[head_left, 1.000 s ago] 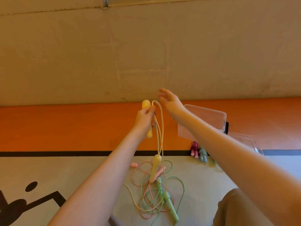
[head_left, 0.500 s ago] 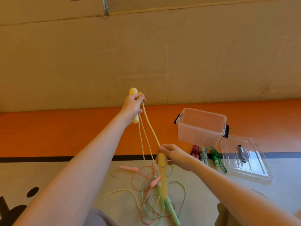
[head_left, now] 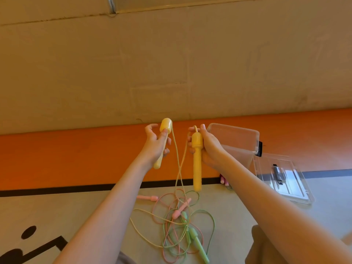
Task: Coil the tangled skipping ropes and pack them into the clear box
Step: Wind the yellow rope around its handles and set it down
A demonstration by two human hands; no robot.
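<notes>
right hand point(head_left: 208, 147) raised level with left, grey floor point(head_left: 76, 212), orange wall band point(head_left: 66, 157)

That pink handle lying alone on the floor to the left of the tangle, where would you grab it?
Probably round the slim shaft of the pink handle, from above. It lies flat, pointing left, clear of the rope loops; its thicker cord end faces the tangle.

Sports hall: painted floor point(head_left: 57, 210) markings, orange band point(head_left: 76, 157), bare concrete wall point(head_left: 171, 63).
</notes>
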